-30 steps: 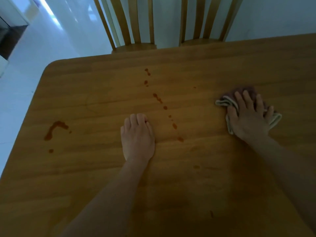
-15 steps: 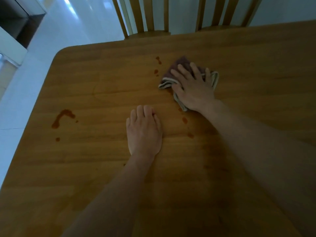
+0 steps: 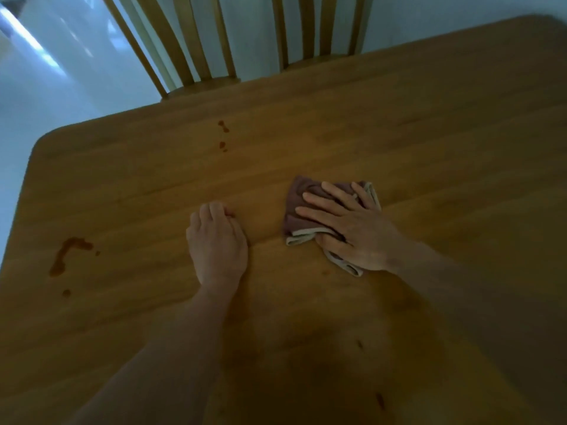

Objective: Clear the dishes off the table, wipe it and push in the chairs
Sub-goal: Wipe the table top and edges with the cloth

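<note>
Pale glossy floor lies beyond, left and behind.

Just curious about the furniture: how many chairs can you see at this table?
2. The left chair and the right chair stand side by side at the table's far edge, seats tucked close. Others may be out of frame.
</note>
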`<act>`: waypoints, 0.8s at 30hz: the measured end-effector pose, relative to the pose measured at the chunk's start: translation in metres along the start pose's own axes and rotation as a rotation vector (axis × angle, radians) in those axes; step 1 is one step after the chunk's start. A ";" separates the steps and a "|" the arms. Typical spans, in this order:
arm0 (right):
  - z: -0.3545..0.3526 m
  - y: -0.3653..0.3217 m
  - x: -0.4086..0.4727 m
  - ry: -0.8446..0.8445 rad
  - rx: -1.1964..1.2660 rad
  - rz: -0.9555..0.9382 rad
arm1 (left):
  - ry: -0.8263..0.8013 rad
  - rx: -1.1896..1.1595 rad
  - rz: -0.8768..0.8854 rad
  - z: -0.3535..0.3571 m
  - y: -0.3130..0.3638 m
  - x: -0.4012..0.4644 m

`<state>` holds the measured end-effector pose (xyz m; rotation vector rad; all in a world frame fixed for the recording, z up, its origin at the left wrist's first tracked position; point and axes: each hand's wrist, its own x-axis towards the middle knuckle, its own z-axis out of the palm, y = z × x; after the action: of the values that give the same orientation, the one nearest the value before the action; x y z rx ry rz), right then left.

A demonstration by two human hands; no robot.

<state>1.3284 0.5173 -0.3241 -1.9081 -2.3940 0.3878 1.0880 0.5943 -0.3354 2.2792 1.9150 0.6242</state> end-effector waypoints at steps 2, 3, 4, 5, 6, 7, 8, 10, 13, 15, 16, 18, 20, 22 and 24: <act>0.004 0.000 -0.017 0.063 0.019 0.183 | -0.012 0.014 0.037 -0.002 0.000 -0.001; 0.007 -0.005 -0.026 0.096 0.023 0.296 | -0.032 0.012 0.059 -0.004 0.000 -0.002; 0.010 -0.011 -0.033 0.123 0.028 0.417 | -0.056 0.006 0.085 -0.004 -0.001 -0.003; 0.013 -0.021 -0.038 0.141 0.036 0.536 | -0.082 -0.004 0.123 -0.005 -0.002 -0.004; 0.017 -0.035 -0.042 0.152 0.052 0.646 | -0.106 -0.015 0.176 -0.006 -0.005 -0.007; 0.019 -0.051 -0.042 0.160 0.079 0.731 | -0.122 -0.023 0.232 -0.006 -0.007 -0.010; 0.022 -0.069 -0.042 0.165 0.103 0.784 | -0.134 -0.032 0.281 -0.006 -0.009 -0.012; 0.030 -0.113 -0.041 0.171 0.101 0.793 | -0.134 -0.057 0.346 -0.005 -0.013 -0.017; 0.045 -0.166 -0.039 0.174 0.026 0.663 | -0.111 -0.115 0.356 -0.004 -0.015 -0.016; 0.052 -0.174 -0.041 0.172 0.000 0.569 | -0.104 -0.154 0.369 -0.004 -0.016 -0.014; 0.053 -0.168 -0.043 0.172 -0.016 0.530 | -0.106 -0.167 0.375 -0.004 -0.017 -0.014; 0.052 -0.148 -0.044 0.179 -0.038 0.508 | -0.114 -0.179 0.370 -0.004 -0.018 -0.013; 0.046 -0.121 -0.043 0.191 -0.052 0.574 | -0.127 -0.171 0.355 -0.004 -0.019 -0.012; 0.038 -0.089 -0.043 0.185 -0.057 0.650 | -0.136 -0.166 0.349 -0.005 -0.018 -0.012; 0.031 -0.058 -0.045 0.192 -0.042 0.717 | -0.137 -0.167 0.345 -0.005 -0.017 -0.012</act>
<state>1.2778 0.4567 -0.3357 -2.6316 -1.5490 0.1618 1.0687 0.5853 -0.3395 2.4870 1.3664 0.6150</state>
